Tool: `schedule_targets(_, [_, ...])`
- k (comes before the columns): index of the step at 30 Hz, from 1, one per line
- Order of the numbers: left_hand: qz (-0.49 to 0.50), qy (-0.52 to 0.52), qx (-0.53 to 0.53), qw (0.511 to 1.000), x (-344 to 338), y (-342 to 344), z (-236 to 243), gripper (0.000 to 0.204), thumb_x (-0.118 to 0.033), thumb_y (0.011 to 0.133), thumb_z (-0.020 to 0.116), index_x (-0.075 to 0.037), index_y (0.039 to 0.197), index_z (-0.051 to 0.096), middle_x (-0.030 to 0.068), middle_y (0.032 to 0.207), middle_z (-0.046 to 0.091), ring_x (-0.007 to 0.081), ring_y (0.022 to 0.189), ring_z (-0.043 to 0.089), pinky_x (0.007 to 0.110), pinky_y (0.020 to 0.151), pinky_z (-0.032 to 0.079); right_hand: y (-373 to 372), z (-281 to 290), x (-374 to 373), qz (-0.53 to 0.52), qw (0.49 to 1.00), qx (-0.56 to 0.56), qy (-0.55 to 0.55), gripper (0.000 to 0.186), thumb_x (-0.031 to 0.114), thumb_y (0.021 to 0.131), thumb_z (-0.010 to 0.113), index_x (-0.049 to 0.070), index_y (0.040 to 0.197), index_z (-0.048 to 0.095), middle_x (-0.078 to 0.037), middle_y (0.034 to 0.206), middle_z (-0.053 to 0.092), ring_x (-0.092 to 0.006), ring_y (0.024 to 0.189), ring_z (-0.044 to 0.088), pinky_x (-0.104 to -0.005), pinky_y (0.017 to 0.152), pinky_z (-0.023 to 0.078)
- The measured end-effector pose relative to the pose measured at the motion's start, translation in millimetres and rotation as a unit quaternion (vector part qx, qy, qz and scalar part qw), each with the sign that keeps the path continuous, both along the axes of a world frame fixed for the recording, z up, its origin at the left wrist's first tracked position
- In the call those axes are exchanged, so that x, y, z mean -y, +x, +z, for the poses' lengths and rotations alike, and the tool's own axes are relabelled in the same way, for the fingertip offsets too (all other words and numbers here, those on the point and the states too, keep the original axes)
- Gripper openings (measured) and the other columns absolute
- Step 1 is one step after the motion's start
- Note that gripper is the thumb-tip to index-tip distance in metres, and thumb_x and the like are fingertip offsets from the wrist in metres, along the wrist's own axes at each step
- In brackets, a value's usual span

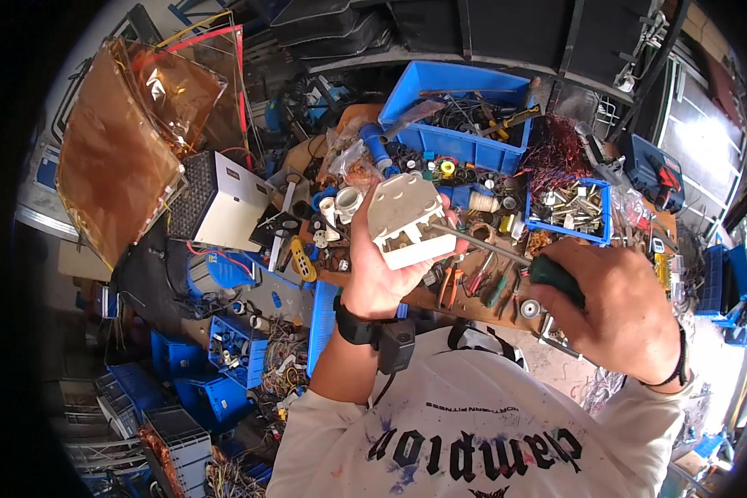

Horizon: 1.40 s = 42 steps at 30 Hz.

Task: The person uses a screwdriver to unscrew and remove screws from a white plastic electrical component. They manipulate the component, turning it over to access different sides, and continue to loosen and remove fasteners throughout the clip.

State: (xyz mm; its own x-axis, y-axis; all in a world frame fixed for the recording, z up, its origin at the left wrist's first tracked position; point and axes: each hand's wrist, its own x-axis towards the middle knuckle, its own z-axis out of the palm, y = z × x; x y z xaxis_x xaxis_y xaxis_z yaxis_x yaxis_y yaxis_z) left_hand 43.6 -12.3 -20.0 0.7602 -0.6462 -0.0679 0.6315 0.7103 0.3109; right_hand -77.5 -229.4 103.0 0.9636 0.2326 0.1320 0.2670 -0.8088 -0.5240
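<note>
My left hand (373, 274) grips an off-white plastic housing (405, 207) from beneath and the side, over the cluttered wooden bench. The housing has a flat upper part and an open section with recesses along its lower right. My right hand (610, 307) is closed round the green handle of a screwdriver (556, 278). Its long shaft points left, with the tip at the housing's open section; whether it engages anything there is too small to tell. Pliers with orange handles (450, 284) and other hand tools lie on the bench just below the housing and screwdriver.
A large blue crate (432, 137) of tools and a smaller blue tray (568, 231) of metal parts stand at the back. At left are a white boxy unit (232, 207) and orange film panels (108, 158). More blue bins (224, 398) and wire bundles sit at lower left.
</note>
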Motion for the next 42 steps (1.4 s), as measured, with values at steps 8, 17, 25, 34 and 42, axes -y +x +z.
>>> schedule_targets(8, [-0.003, -0.032, -0.03, 0.999, -2.8, 2.1, -8.4, 0.055, -0.05, 0.097, 0.039, -0.003, 0.117, 0.06, 0.0193, 0.106, 0.063, 0.036, 0.096, 0.064, 0.059, 0.076, 0.057, -1.4, -33.3, -2.8, -0.022, 0.99, -0.046, 0.132, 0.018, 0.013, 0.084, 0.067, -0.001, 0.095, 0.062, -0.021, 0.076, 0.064, -0.041, 0.067, 0.062, -0.0437, 0.057, 0.048])
schedule_targets(17, [0.001, -0.036, -0.007, 0.999, -3.2, 9.5, -14.0, 0.056, -0.051, 0.096, 0.041, -0.003, 0.119, 0.059, 0.0183, 0.11, 0.063, 0.0353, 0.099, 0.064, 0.055, 0.085, 0.054, -3.7, -62.8, -12.8, -0.038, 0.97, -0.054, 0.232, 0.014, 0.012, 0.087, 0.066, 0.0, 0.093, 0.061, -0.017, 0.068, 0.062, -0.0362, 0.06, 0.062, -0.0393, 0.053, 0.046])
schedule_targets(25, [-0.009, -0.048, -0.006, 0.999, -5.1, 13.3, -19.4, 0.059, -0.053, 0.095, 0.041, -0.001, 0.118, 0.059, 0.0187, 0.112, 0.063, 0.0345, 0.101, 0.064, 0.058, 0.088, 0.052, -6.4, -75.1, -17.7, -0.054, 0.96, -0.073, 0.267, 0.016, 0.015, 0.088, 0.067, 0.0, 0.09, 0.062, -0.013, 0.064, 0.059, -0.0277, 0.053, 0.059, -0.0362, 0.051, 0.044])
schedule_targets(34, [0.035, 0.045, -0.019, 0.998, -2.2, 16.0, -13.5, 0.056, -0.053, 0.096, 0.036, -0.006, 0.114, 0.059, 0.0179, 0.103, 0.067, 0.0379, 0.088, 0.067, 0.061, 0.08, 0.053, -11.2, -45.3, -1.6, -0.06, 0.986, -0.047, 0.148, 0.02, 0.014, 0.082, 0.069, 0.0, 0.094, 0.062, -0.021, 0.073, 0.063, -0.0407, 0.066, 0.062, -0.0455, 0.057, 0.047])
schedule_targets(42, [0.032, 0.058, -0.019, 0.998, -6.1, 17.3, -12.6, 0.059, -0.054, 0.096, 0.034, -0.003, 0.113, 0.059, 0.0179, 0.103, 0.067, 0.0402, 0.092, 0.066, 0.061, 0.084, 0.053, -13.7, -17.4, -4.2, -0.018, 0.996, -0.038, 0.08, 0.016, 0.014, 0.083, 0.067, 0.001, 0.09, 0.061, -0.019, 0.068, 0.061, -0.0403, 0.064, 0.061, -0.0459, 0.057, 0.048])
